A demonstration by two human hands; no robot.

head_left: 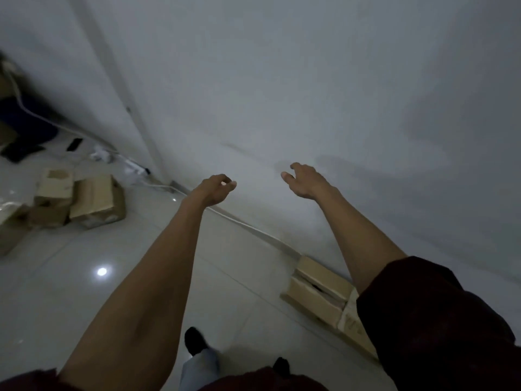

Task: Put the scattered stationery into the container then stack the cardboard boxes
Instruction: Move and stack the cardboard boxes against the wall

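Both my arms stretch forward toward a bare white wall. My left hand (pixel 217 189) hangs with loosely curled fingers and holds nothing. My right hand (pixel 306 179) is spread, fingers relaxed, also empty. A cluster of cardboard boxes (pixel 94 200) lies on the tiled floor at the left, some tipped on their sides. Another cardboard box (pixel 318 289) with its flaps partly parted sits against the wall below my right forearm. No stationery or container shows in this blurred view.
White cables (pixel 248 225) run along the foot of the wall to a power strip (pixel 135 166). Dark items (pixel 21 150) and a small black object (pixel 74 144) lie on the floor far left. My feet (pixel 194 341) stand on glossy tiles.
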